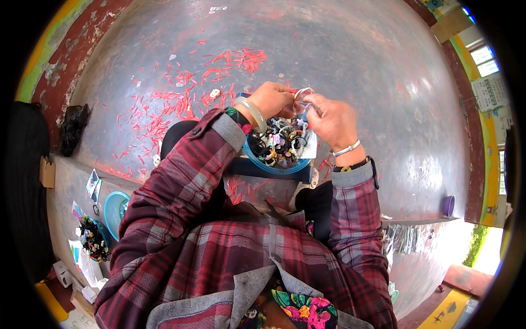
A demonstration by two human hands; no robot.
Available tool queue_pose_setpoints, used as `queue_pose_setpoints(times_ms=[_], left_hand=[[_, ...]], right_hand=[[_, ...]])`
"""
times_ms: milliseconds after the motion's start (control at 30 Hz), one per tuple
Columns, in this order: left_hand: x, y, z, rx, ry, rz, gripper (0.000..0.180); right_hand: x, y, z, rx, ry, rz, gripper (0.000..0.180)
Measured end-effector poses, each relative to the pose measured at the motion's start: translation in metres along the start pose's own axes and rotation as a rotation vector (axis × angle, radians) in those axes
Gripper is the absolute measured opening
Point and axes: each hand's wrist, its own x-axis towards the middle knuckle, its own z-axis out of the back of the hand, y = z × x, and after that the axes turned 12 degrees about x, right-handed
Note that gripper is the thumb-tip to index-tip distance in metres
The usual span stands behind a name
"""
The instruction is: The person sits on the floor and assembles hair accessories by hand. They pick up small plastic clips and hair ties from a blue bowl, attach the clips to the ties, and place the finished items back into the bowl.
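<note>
My left hand (272, 100) and my right hand (334, 122) meet above a blue basin (264, 167), fingers pinched close together. Between them is a thin white hair tie (304, 92), its loop standing up from the fingertips, with a bit of red beside it. Both hands grip it, though the fingers partly hide where. Below, the basin holds a heap of hair ties (278, 143), mostly black, with white, grey and coloured ones and small charms. A pale bangle (254, 114) circles my left wrist; a silver bracelet (347, 148) is on my right.
Under the basin is a dark blue stool or small table (296, 174), with white paper (310, 147) beside it. Red scraps (164, 118) litter the floor. To my left stand a turquoise tub (115, 211) and another pile of hair ties (94, 239). A purple bucket (449, 206) stands far right.
</note>
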Motion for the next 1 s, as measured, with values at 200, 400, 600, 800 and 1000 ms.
queue_pose_setpoints(times_ms=[200,400,600,800,1000], left_hand=[[0.003,0.004,0.000,0.014,-0.003,-0.030,0.026],[0.006,0.007,0.001,0.069,0.034,-0.073,0.025],[0.010,0.013,-0.001,0.060,0.049,-0.062,0.024],[0.004,0.005,-0.004,0.138,0.003,-0.027,0.020],[0.002,0.005,-0.007,0.147,-0.055,-0.054,0.021]], right_hand=[[-0.002,-0.011,-0.007,-0.015,0.056,0.009,0.020],[-0.002,-0.009,-0.008,-0.024,0.109,0.024,0.020],[-0.002,-0.011,-0.012,-0.021,0.226,0.027,0.018],[-0.003,-0.017,-0.014,0.042,0.273,-0.021,0.024],[0.001,-0.012,-0.013,0.134,0.374,-0.142,0.023]])
